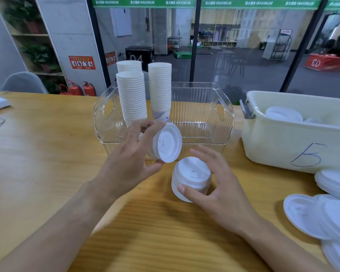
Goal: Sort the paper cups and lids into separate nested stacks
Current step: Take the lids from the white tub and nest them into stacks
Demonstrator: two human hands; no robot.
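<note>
loose lids (322, 218) at 4 o'clock run off the frame edge, the clear bin (204, 114) hides the cup stacks' (133, 99) bottoms, and the left hand (130, 154) is blurry.

Table (47, 163) is showing light wood grain, smooth with a low sheen. Clear bin (222, 114) is reading as glossy ribbed transparent plastic. Cup stacks (133, 99) inside it are looking like matt white paper. Lid stack (191, 177) near centre and tilted lids (168, 143) are looking like smooth matt white plastic. Cream tub (283, 146) at right is showing semi-gloss opaque plastic, with a grey metal-looking latch (247, 110). Loose lids (312, 214) near right are looking the same.
</note>
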